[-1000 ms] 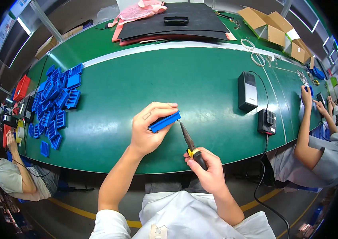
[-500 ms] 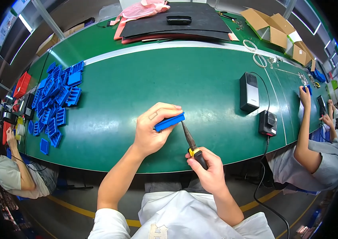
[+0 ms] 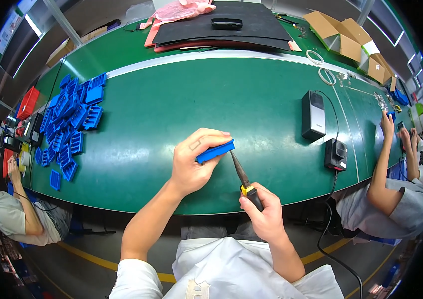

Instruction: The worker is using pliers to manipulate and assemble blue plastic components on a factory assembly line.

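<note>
My left hand (image 3: 191,162) is closed round a small blue plastic part (image 3: 215,151), holding it tilted above the green table. In my right hand (image 3: 266,212) are long-nose pliers (image 3: 243,180) with black and yellow handles. Their narrow metal jaws point up toward the right end of the blue part, and the tip is at its lower edge. Whether the tip touches the part, I cannot tell. At the left lies a heap of blue slotted plastic parts (image 3: 69,109), with a single one (image 3: 55,180) near the table's front edge.
A grey and black box-shaped device (image 3: 313,115) stands right of my hands, with a black cabled adapter (image 3: 336,154) nearer me. Black sheets (image 3: 221,37) lie at the back. Open cardboard boxes (image 3: 346,37) stand back right. People sit at both sides, one (image 3: 385,194) at right.
Both hands, the blue part and the pliers keep nearly the same pose; the whole view has shifted slightly. At the right, a co-worker's hands have moved.
</note>
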A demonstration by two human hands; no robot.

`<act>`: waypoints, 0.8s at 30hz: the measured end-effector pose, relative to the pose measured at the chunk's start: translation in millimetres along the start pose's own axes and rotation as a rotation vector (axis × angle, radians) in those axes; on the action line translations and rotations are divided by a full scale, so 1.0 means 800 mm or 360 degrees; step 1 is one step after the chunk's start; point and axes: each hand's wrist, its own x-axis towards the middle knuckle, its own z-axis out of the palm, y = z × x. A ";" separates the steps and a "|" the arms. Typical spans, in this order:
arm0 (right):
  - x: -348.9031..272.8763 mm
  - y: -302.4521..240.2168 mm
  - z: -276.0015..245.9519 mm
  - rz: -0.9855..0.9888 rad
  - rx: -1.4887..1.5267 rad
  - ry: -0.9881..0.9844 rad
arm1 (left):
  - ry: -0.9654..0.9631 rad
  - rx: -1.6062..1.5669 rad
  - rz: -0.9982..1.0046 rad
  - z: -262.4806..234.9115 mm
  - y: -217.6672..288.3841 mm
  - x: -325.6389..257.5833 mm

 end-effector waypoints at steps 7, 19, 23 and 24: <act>-0.001 0.003 -0.010 0.0196 0.0079 -0.0115 | -0.0031 0.0025 0.0035 -0.001 -0.007 0.000; -0.003 -0.002 0.004 0.0041 -0.0003 -0.0100 | -0.0015 0.0014 0.0004 0.000 -0.006 0.001; 0.000 -0.004 0.003 0.0056 -0.0043 -0.0121 | -0.0067 -0.0041 -0.0023 0.002 -0.006 0.000; 0.000 -0.006 0.003 0.0095 -0.0059 -0.0138 | -0.0065 -0.0042 -0.0027 0.002 -0.006 0.000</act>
